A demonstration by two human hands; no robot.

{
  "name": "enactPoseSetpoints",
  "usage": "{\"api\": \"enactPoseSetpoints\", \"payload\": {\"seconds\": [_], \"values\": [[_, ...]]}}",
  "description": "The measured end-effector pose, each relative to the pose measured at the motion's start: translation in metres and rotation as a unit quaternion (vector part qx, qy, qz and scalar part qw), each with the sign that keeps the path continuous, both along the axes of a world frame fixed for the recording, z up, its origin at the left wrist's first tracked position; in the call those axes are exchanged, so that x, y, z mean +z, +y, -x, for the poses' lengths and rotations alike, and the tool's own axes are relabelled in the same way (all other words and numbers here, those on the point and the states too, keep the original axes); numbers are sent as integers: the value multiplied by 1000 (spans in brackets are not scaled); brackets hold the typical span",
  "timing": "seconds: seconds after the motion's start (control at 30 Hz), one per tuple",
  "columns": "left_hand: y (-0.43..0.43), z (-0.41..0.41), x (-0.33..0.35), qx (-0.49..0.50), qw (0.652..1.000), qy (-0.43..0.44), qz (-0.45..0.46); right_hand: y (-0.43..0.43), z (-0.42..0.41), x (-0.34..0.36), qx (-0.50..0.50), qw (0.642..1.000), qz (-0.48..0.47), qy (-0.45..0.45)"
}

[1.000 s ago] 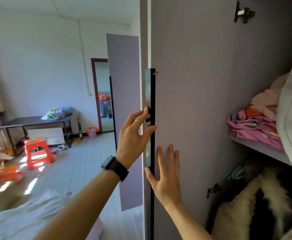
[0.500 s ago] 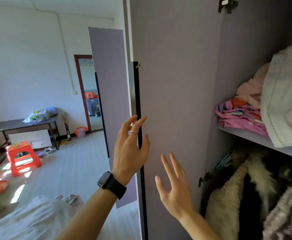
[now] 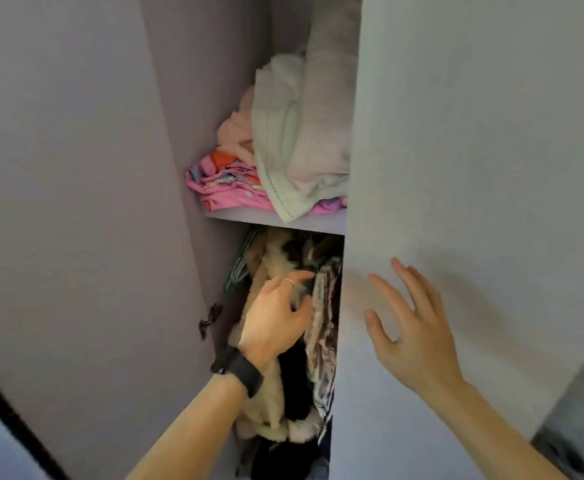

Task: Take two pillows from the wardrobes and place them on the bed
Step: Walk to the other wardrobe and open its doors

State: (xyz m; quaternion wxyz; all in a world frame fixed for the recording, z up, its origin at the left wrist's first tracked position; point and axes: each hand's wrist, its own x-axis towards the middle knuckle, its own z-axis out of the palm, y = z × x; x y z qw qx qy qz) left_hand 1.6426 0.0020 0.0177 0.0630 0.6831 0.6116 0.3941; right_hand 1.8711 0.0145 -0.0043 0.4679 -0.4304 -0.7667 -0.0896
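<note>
The lilac wardrobe stands open in front of me, its left door (image 3: pixel 75 202) swung wide. On the upper shelf (image 3: pixel 276 220) lies a bulky whitish folded bundle (image 3: pixel 301 140), maybe a pillow or blanket, on pink patterned cloth (image 3: pixel 224 185). My left hand (image 3: pixel 276 323), with a ring and a black watch, reaches among the hanging furry clothes (image 3: pixel 273 403) below the shelf, fingers curled against them. My right hand (image 3: pixel 411 327) is spread flat on the right door (image 3: pixel 474 168). No clear pillow shows.
The right wardrobe door covers the right half of the inside. A dark hinge (image 3: pixel 209 318) sits on the left inner wall. Patterned garments (image 3: pixel 323 327) hang beside the fur coat. The bed is out of view.
My view swung right from the room and door edge into the wardrobe. My left hand left the door handle and went into the hanging clothes; my right hand moved onto the right door.
</note>
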Motion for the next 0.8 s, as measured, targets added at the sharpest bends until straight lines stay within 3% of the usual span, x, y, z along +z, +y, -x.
{"api": "enactPoseSetpoints", "payload": {"seconds": [0.17,0.33,0.47,0.63,0.8], "values": [[59,-49,43,-86,986,-142,-13,21,-44,63,-128,989,-79,-9],[93,-67,96,-171,944,-278,-46,49,-48,124,-193,971,-144,0],[108,-68,109,-197,930,-307,-46,81,-42,145,-250,954,-166,-21],[117,-63,97,-239,909,-339,-42,112,-42,119,-322,926,-193,-46],[116,-62,92,-263,883,-386,-38,115,-41,116,-338,920,-192,-49]]}}
